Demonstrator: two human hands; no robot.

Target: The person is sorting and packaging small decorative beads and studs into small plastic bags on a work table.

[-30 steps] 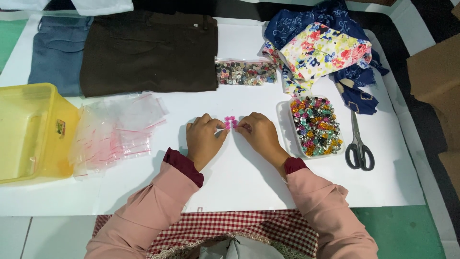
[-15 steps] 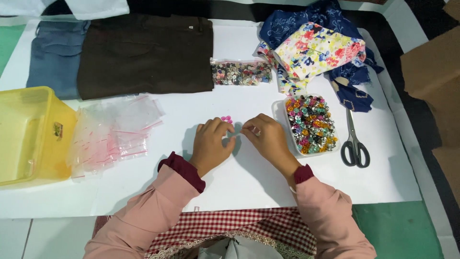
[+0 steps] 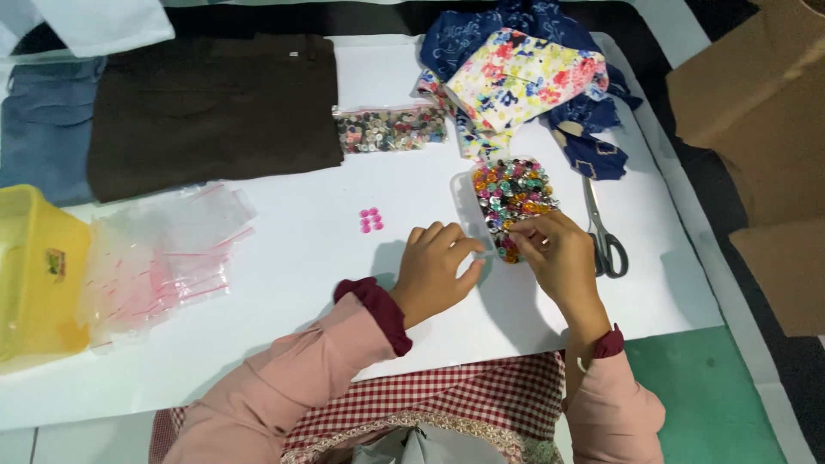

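A small cluster of pink buttons point(image 3: 369, 220) lies alone on the white table point(image 3: 284, 283). A clear tray heaped with colourful buttons point(image 3: 509, 196) stands to its right. My right hand point(image 3: 557, 258) is at the tray's near end, its fingertips bunched among the buttons; whether they pinch one is hidden. My left hand point(image 3: 436, 268) rests on the table just left of the tray. Its fingers are loosely spread, point towards the tray's edge, and hold nothing.
Scissors point(image 3: 604, 232) lie right of the tray. A bag of dark buttons point(image 3: 388, 129), floral and blue cloth point(image 3: 524, 77), brown trousers point(image 3: 210, 107) and jeans point(image 3: 43, 129) lie at the back. Clear zip bags point(image 3: 163, 253) and a yellow box point(image 3: 34, 275) are left; cardboard boxes point(image 3: 756, 112) right.
Both hands have left the pink buttons, which stay on the table, and have moved right to the tray of colourful buttons.
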